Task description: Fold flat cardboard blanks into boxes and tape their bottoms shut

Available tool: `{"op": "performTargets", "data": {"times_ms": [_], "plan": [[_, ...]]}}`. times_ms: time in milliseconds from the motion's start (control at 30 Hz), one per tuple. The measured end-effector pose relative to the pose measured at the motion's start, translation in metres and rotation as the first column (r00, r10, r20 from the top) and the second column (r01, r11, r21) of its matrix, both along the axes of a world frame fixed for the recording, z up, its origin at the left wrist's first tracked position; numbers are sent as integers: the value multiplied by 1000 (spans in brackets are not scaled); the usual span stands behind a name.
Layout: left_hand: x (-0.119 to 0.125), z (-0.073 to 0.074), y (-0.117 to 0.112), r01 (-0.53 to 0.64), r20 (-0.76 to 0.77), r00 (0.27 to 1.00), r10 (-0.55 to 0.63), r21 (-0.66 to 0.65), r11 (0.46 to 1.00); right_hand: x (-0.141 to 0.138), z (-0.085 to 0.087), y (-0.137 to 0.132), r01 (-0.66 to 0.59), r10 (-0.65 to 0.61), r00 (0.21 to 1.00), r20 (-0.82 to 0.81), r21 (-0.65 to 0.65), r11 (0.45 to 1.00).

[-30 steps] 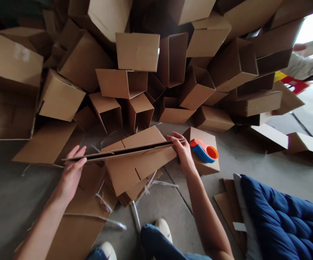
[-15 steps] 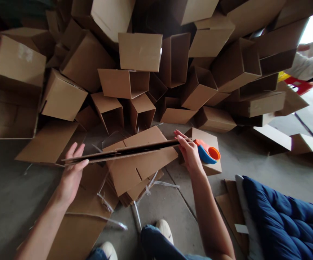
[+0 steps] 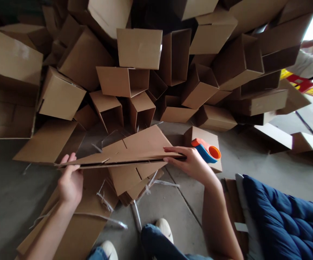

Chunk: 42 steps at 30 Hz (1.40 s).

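I saw the left hand (image 3: 71,182) and right hand (image 3: 194,162) clamped on opposite ends of the folded cardboard (image 3: 97,159), over the stack (image 3: 125,182). Grey floor (image 3: 183,216) showed between the stack's edge and the cushion (image 3: 283,213).

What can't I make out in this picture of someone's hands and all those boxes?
All in the head view:
- Left hand: parts of its fingers, hidden behind the held cardboard.
- Flat cardboard stack: how many sheets; the upper ones cover the rest.
- Grey form, upper right: perhaps a person; blurred, cut off by the right edge.
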<state>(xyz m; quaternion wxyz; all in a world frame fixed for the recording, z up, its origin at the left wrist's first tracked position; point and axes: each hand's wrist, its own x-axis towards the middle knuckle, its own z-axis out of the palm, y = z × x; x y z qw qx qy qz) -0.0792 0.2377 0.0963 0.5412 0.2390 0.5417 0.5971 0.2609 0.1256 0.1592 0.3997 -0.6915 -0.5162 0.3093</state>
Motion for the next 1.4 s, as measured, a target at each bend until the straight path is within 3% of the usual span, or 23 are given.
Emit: {"op": "performTargets", "data": {"times_ms": [267, 500, 733, 867, 1167, 1400], "plan": [[-3, 4, -4, 16, -21, 1000, -17, -54, 998, -38, 12, 7, -121, 119, 983, 137, 3, 993], [0, 14, -6, 18, 36, 999, -14, -118, 993, -42, 1, 11, -79, 82, 987, 140, -29, 996], [1, 9, -8, 46, 24, 999, -44, -98, 994, -45, -2, 12, -17, 33, 989, 144, -112, 994], [1, 8, -8, 6, 34, 999, -2, -119, 993, -47, -2, 12, 7, 18, 981, 191, -129, 992], [9, 22, -10, 7, 47, 999, -2, -113, 994, -54, 0, 12, 64, -36, 904, 426, -50, 997], [9, 23, -10, 63, 2, 998, -63, -70, 996, -55, -2, 12, 94, -104, 881, 462, 46, 995]]}}
